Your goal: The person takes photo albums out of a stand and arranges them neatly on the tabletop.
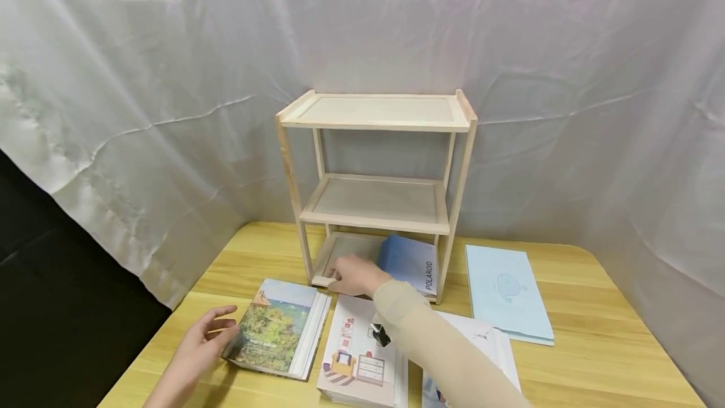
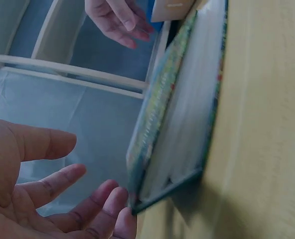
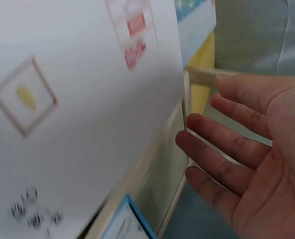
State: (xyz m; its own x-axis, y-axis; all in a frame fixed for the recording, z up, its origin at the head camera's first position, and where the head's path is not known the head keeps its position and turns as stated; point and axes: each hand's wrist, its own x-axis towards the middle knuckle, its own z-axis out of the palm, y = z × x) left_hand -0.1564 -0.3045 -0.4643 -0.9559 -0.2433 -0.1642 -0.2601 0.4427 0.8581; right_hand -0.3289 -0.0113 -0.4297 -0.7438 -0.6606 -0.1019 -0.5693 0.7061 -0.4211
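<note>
My left hand [image 1: 201, 345] is beside the photo album [image 1: 272, 326] with a painted landscape cover, lying on the table at left. In the left wrist view its relaxed fingers are at the album's corner [image 2: 135, 204]; whether they touch cannot be told. My right hand [image 1: 354, 274] is over the front of the shelf rack's bottom board, fingers relaxed and holding nothing, as the right wrist view shows too. Just right of it, a blue POLAROID album [image 1: 410, 263] stands tilted on that board. Below the right hand lies a white album [image 1: 354, 357] with furniture drawings.
The pale wooden rack [image 1: 374, 225] has three levels and stands at the table's back. A light blue book [image 1: 506, 291] with a whale drawing lies at right. Another white album [image 1: 498, 348] is partly hidden under my right forearm. Grey cloth [image 1: 374, 36] hangs behind the table.
</note>
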